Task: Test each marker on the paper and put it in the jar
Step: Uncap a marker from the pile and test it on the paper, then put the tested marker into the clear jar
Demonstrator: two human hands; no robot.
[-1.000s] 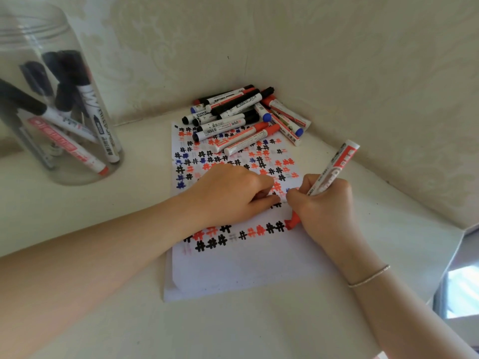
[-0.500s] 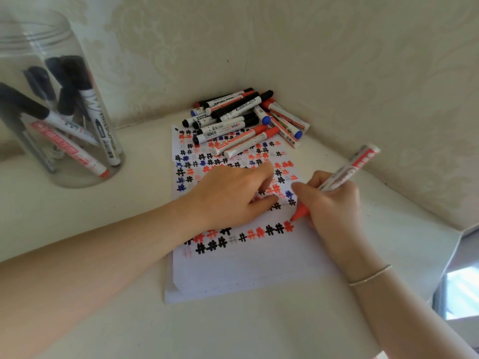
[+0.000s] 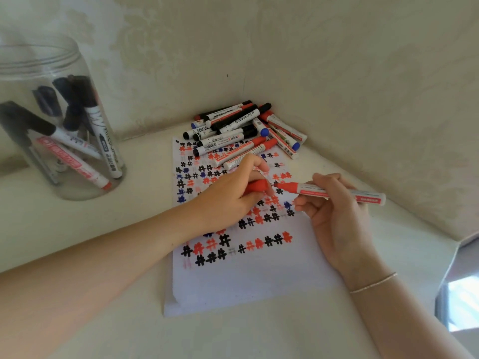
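Red-tipped white plastic marker (image 3: 334,193) lies level above white paper sheet (image 3: 248,275) w/ hash marks, pinched by right hand (image 3: 337,216). Left hand (image 3: 233,195) grips red cap (image 3: 256,186) just beside tip. Clear plastic jar (image 3: 51,125) stands far left; marker pile (image 3: 243,130) in corner.

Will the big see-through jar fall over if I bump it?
Probably not easily: the jar looks wide and stands flat on the table. It seems light, so a hard shove might slide it. The markers inside lean loosely and would likely rattle.
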